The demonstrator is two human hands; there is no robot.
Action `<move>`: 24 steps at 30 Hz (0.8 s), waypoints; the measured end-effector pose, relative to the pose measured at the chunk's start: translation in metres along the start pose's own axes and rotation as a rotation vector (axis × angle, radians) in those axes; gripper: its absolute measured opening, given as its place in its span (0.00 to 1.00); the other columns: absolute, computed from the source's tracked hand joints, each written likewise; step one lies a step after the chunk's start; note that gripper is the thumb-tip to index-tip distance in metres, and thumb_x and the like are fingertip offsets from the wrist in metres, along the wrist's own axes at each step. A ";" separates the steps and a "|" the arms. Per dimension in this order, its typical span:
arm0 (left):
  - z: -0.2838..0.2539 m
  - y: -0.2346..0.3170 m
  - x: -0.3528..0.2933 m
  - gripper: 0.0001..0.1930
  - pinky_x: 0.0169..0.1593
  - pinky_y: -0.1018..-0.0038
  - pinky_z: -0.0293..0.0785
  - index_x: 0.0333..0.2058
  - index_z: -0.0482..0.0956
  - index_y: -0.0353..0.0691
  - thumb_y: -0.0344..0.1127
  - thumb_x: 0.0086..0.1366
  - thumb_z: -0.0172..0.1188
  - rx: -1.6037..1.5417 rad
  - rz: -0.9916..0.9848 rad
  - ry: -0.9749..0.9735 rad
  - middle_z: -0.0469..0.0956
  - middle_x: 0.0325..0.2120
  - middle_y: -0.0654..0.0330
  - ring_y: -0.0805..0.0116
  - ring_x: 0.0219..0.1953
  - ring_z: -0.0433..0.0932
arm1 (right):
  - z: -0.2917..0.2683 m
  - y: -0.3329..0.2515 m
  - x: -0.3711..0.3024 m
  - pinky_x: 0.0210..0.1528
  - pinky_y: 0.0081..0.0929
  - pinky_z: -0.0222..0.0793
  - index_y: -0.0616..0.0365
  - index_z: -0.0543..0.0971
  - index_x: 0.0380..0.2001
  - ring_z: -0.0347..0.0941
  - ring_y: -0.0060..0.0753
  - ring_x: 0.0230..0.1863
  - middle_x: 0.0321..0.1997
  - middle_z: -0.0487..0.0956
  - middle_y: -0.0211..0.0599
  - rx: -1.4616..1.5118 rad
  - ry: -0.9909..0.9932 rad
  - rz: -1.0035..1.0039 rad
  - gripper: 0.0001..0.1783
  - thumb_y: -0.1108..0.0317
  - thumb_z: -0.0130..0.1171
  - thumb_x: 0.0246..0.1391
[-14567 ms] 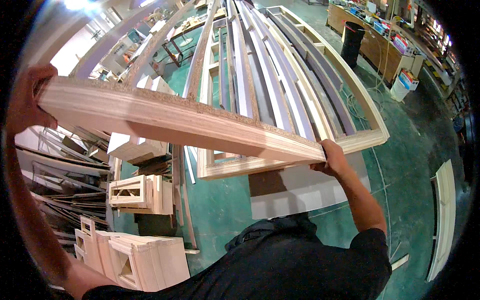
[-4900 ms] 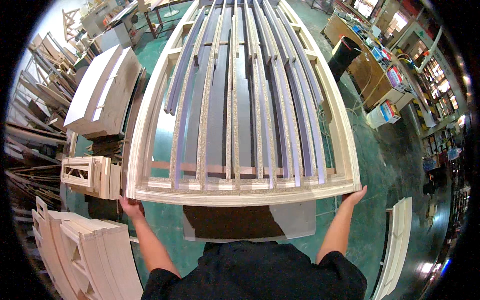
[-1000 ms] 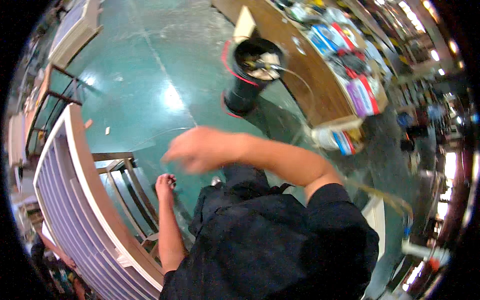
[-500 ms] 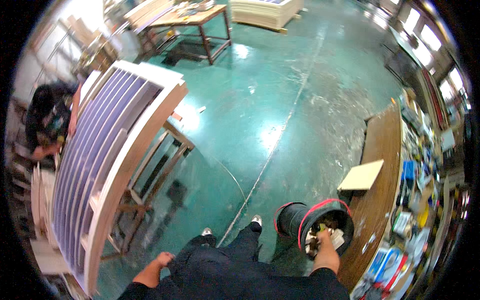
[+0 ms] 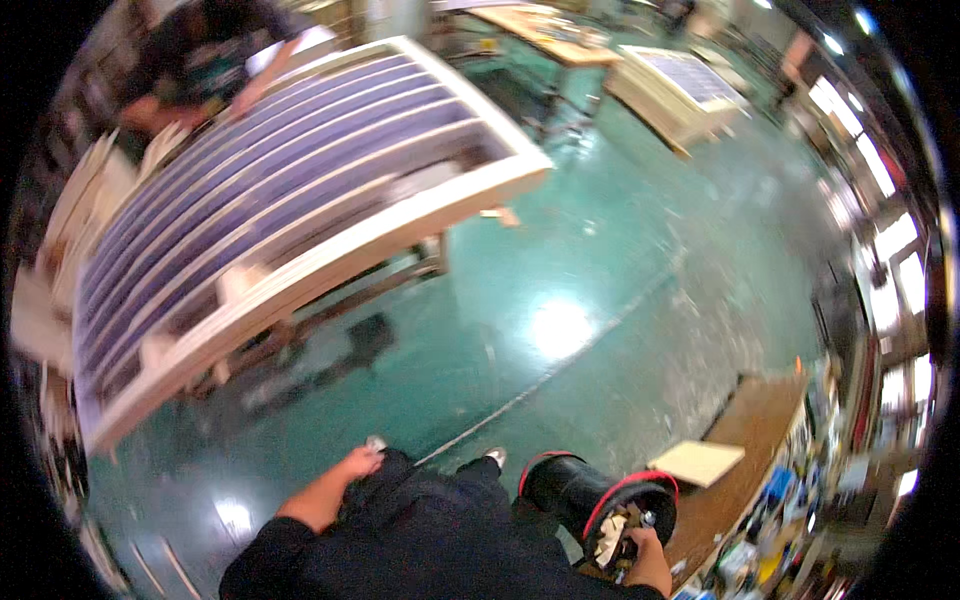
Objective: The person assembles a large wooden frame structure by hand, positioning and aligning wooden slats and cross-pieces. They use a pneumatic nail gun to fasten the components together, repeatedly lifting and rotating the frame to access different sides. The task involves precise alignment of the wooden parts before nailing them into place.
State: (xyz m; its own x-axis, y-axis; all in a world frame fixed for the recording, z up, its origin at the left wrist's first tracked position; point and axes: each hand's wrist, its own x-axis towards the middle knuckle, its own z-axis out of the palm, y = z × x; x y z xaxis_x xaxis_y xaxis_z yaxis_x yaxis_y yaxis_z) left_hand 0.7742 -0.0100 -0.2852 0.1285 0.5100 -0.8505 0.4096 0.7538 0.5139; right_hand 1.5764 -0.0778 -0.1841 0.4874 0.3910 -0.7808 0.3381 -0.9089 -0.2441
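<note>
My left hand point(image 5: 366, 461) hangs by my left thigh, fingers curled in, with nothing visible in it. My right hand point(image 5: 645, 548) is at the open mouth of a black bucket point(image 5: 570, 490) with red bands. Its fingers are closed around something dark with a small shiny end, too blurred to name. Inside the bucket lie pale wood offcuts point(image 5: 612, 538). Beyond the bucket, a pale square board point(image 5: 698, 462) lies on a brown workbench point(image 5: 752, 410).
At left stands a large slatted wooden frame point(image 5: 400, 225) on a trestle, with another person point(image 5: 210, 70) bent over its far side. A stack of panels point(image 5: 680, 95) and a work table point(image 5: 550, 35) stand farther back. Clutter point(image 5: 770, 540) lines the right side.
My view has swung left, so the slatted frame fills more of it. My left hand is raised slightly. The bucket and my right hand appear lower in view.
</note>
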 end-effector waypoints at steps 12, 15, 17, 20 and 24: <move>-0.149 -0.087 -0.085 0.15 0.43 0.61 0.76 0.39 0.79 0.38 0.46 0.65 0.62 -0.284 0.372 0.579 0.83 0.34 0.52 0.56 0.38 0.82 | 0.222 -0.297 -0.095 0.25 0.35 0.67 0.59 0.77 0.33 0.71 0.32 0.24 0.25 0.75 0.33 -0.309 -0.261 -0.532 0.08 0.70 0.63 0.49; -0.242 -0.079 -0.153 0.15 0.45 0.60 0.76 0.41 0.78 0.39 0.45 0.66 0.62 -0.044 0.436 0.728 0.81 0.37 0.50 0.52 0.41 0.81 | 0.337 -0.390 -0.131 0.32 0.33 0.73 0.63 0.78 0.41 0.75 0.29 0.30 0.32 0.80 0.35 -0.713 -0.497 -0.828 0.20 0.71 0.70 0.43; -0.287 -0.081 -0.228 0.16 0.47 0.59 0.75 0.42 0.77 0.39 0.44 0.64 0.63 0.031 0.474 0.877 0.79 0.40 0.50 0.52 0.43 0.79 | 0.416 -0.499 -0.294 0.38 0.30 0.74 0.65 0.78 0.45 0.76 0.26 0.34 0.37 0.82 0.34 -0.982 -0.589 -0.989 0.25 0.70 0.73 0.43; -0.361 -0.073 -0.309 0.18 0.54 0.59 0.73 0.43 0.77 0.39 0.43 0.59 0.68 0.201 0.519 1.031 0.79 0.44 0.53 0.54 0.48 0.77 | 0.479 -0.566 -0.396 0.38 0.29 0.75 0.64 0.79 0.42 0.76 0.26 0.34 0.35 0.82 0.35 -0.898 -0.789 -1.001 0.24 0.67 0.75 0.42; -0.452 -0.085 -0.367 0.39 0.66 0.49 0.59 0.56 0.74 0.50 0.51 0.43 0.77 0.635 0.468 1.159 0.66 0.60 0.52 0.47 0.64 0.62 | 0.537 -0.630 -0.502 0.41 0.30 0.74 0.62 0.78 0.41 0.75 0.28 0.37 0.36 0.80 0.37 -0.859 -1.008 -1.140 0.22 0.66 0.74 0.43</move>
State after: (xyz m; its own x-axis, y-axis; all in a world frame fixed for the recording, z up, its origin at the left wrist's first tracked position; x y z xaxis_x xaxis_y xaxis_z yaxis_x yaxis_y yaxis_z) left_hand 0.2840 -0.0743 0.0335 -0.3166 0.9411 0.1184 0.9101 0.2662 0.3174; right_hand 0.6866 0.2206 0.0528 -0.8125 0.1858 -0.5525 0.5815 0.1914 -0.7907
